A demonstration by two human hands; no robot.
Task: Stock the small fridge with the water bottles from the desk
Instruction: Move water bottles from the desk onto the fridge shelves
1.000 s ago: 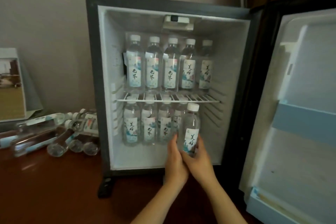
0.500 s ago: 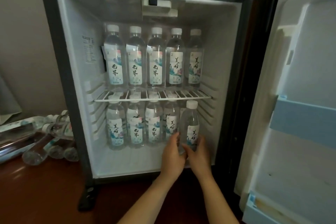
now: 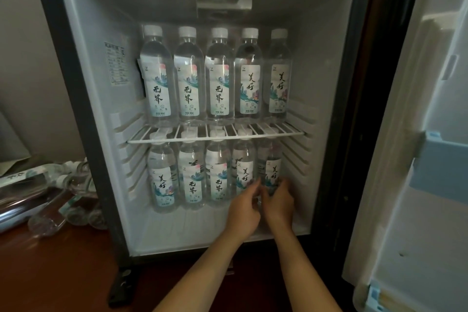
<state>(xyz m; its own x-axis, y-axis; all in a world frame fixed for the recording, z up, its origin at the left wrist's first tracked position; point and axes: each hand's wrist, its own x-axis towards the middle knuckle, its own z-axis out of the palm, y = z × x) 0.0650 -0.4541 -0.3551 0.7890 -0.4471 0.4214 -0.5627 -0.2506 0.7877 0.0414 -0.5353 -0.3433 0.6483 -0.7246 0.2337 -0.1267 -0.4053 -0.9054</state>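
Head view, desk: dark reddish wood desk [image 3: 55,268] at lower left, running under the small fridge [image 3: 76,114].
Wall: plain grey wall [image 3: 27,53] behind the desk.
Loose bottles: a heap of water bottles [image 3: 48,220] lying on their sides on the desk, just beside the fridge's left edge; their number is hard to make out in the dim corner, and the frame cuts off the ones at far left.
Top shelf: five upright bottles [image 3: 219,76] in a row on the white wire rack [image 3: 215,138].
Fridge floor: five upright bottles, caps half hidden behind the rack.
Left hand [image 3: 244,210]: fingers curled at the left side of the rightmost lower bottle [image 3: 272,170].
Right hand [image 3: 278,204]: cupped round the same bottle's base, hiding it; whether either hand grips or only touches, I cannot tell.
Door: open fridge door [image 3: 417,134] at right, cut off by the frame.
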